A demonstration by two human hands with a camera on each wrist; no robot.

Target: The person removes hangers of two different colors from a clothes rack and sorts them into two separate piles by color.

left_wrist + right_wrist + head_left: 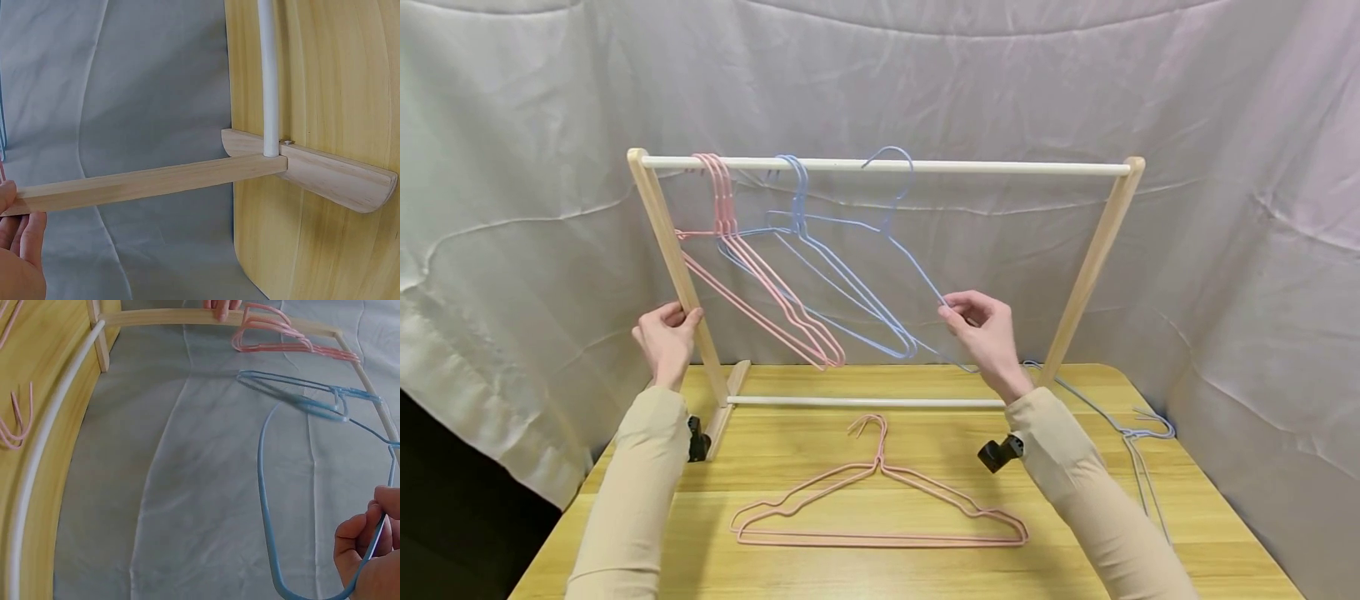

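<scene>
My right hand (983, 337) pinches a blue hanger (917, 265) by its sloping shoulder. That hanger's hook rises over the white top rail (1000, 167) in the head view. In the right wrist view the same hanger (265, 506) loops down from the fingers. My left hand (666, 340) grips the wooden left post (673, 242) of the rack, with the thumb on the near side. Several pink hangers (760, 267) hang at the rail's left end. Beside them hang more blue hangers (842, 279).
On the table (700, 533), a pair of pink hangers (880, 540) lies in front of the rack. Blue hangers (1138, 433) lie at the right, near the right post (1093, 258). A white lower bar (865, 402) joins the posts; a grey curtain (880, 75) hangs behind.
</scene>
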